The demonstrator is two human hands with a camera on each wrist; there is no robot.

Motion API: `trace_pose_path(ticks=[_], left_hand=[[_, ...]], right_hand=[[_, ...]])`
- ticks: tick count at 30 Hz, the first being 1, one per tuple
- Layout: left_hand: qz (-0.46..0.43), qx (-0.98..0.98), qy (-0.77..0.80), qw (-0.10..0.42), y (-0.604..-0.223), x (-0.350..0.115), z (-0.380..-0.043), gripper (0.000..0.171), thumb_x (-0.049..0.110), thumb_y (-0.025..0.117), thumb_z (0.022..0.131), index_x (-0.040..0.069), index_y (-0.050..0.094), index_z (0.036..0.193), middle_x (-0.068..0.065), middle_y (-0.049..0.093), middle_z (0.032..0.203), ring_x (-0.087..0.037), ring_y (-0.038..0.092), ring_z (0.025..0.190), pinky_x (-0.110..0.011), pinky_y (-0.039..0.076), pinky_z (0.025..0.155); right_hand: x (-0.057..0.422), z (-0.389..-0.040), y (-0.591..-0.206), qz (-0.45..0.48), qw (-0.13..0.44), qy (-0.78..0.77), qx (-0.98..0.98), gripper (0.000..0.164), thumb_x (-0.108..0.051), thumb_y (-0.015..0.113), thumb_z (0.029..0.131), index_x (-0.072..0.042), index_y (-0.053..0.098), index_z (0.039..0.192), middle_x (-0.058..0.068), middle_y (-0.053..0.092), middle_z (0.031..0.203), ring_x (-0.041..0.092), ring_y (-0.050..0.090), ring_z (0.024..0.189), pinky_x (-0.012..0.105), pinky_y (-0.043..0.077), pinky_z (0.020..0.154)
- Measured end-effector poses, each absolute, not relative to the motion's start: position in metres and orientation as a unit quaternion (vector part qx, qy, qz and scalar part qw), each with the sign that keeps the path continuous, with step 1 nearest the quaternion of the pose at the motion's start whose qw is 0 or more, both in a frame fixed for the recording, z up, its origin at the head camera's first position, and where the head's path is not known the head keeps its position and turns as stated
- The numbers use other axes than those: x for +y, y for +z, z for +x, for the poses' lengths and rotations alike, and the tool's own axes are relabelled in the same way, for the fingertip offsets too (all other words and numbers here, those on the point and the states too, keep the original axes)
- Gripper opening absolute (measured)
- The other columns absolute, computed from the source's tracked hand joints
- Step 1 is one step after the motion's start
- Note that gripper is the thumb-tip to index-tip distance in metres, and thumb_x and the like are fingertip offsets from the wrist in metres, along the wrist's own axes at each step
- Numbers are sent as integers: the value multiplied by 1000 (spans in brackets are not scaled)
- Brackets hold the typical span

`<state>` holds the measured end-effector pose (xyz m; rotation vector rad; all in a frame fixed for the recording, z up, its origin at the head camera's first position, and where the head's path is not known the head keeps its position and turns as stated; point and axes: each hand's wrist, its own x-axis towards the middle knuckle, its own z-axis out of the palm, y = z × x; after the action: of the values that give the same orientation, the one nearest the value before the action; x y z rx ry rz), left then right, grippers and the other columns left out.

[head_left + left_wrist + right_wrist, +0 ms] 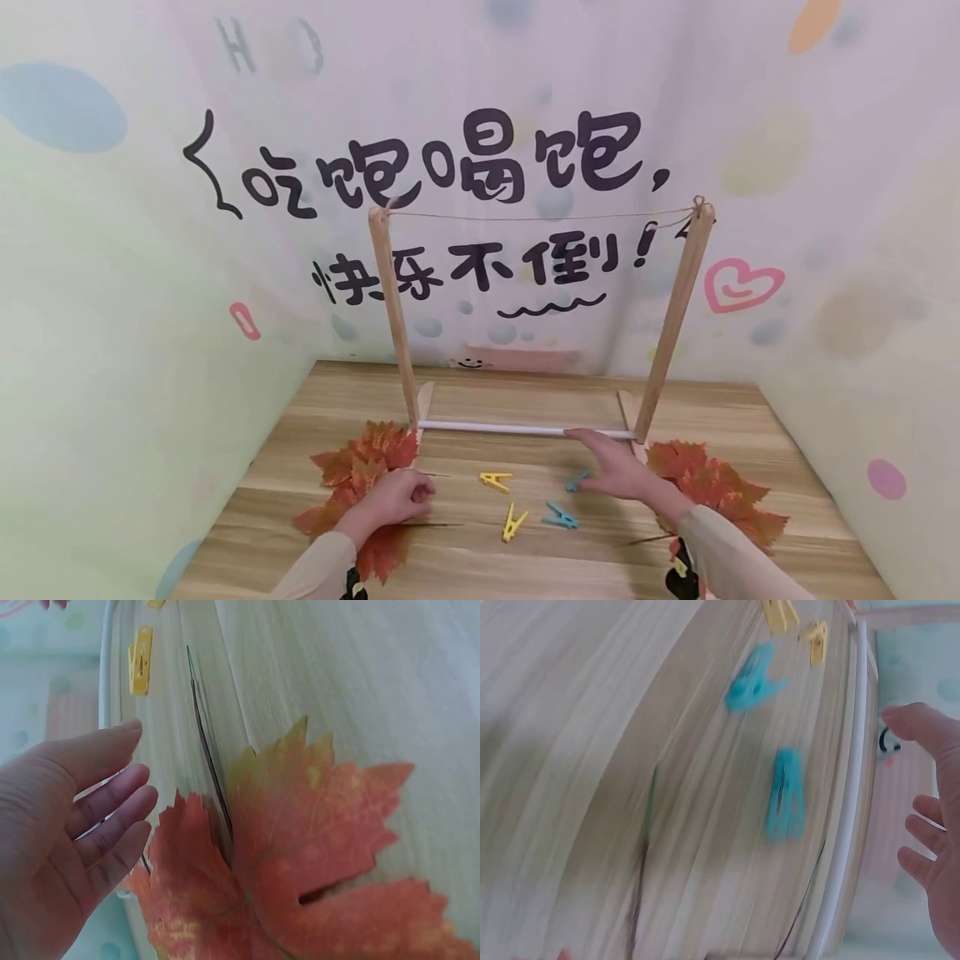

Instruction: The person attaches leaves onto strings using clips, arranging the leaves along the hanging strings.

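My left hand (397, 496) hovers over the left bunch of orange-red artificial maple leaves (367, 454), its fingers loosely bent with nothing between them. My right hand (618, 468) has its thumb and fingers spread and holds nothing. It is above the table near a blue clothespin (575, 481), which it partly covers in the head view. A second blue clothespin (561, 517) lies closer to me. To their left rest two yellow clothespins, one farther back (495, 480) and one nearer (513, 527). In the right wrist view both blue clothespins show whole, apart from the hand.
Behind the clothespins stands a wooden frame with a left post (396, 325), a right post (675, 325), a thin string (525, 218) tied across the top and a white rod (487, 428) low down. More maple leaves (712, 483) with thin stems lie right. A printed wall covering (480, 75) closes the back.
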<state>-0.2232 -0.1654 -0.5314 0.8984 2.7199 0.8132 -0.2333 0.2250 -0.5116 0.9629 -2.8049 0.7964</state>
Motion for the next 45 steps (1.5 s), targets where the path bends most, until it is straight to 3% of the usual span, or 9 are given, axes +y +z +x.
trace_pose_path(ticks=[5,13,18,26,38,45], left_hand=[[305,904,281,106,-537,-163,-224,13,11,71,74,3,66,83,3,61,70,-5,50,62,-21,44,57],[289,900,296,139,-543,-161,-225,25,17,78,68,5,66,85,2,61,75,-6,52,63,-20,45,58],[274,895,311,164,-543,-159,-223,21,13,78,67,5,66,83,2,60,76,-7,55,65,-20,46,59],[280,896,308,157,-544,-157,-222,17,6,78,65,6,65,76,4,59,70,-2,50,62,-18,44,58],[302,892,303,144,-552,-158,-225,10,0,74,66,6,68,70,6,61,63,4,48,56,-16,44,54],[320,888,304,133,-552,-159,-226,7,-2,74,67,5,70,69,3,65,64,6,48,55,-14,44,53]], right_hand=[[202,-238,-515,334,-8,239,-912,67,-13,76,71,-1,45,129,17,50,127,35,46,116,50,41,90],[169,-243,-526,364,-41,237,-900,54,-8,72,70,-1,53,120,12,55,121,29,51,112,43,42,92],[153,-240,-531,360,-68,242,-898,51,-8,73,69,-3,56,117,8,57,119,27,52,111,41,43,92],[138,-236,-540,369,-93,251,-890,42,-10,76,68,-3,62,108,5,63,108,20,58,98,32,48,83],[132,-233,-557,400,-86,216,-887,35,-8,76,62,-10,68,95,-5,62,93,5,55,86,22,47,76],[133,-233,-567,409,-56,213,-886,32,-2,72,62,-10,68,93,-4,62,94,9,56,90,25,47,79]])
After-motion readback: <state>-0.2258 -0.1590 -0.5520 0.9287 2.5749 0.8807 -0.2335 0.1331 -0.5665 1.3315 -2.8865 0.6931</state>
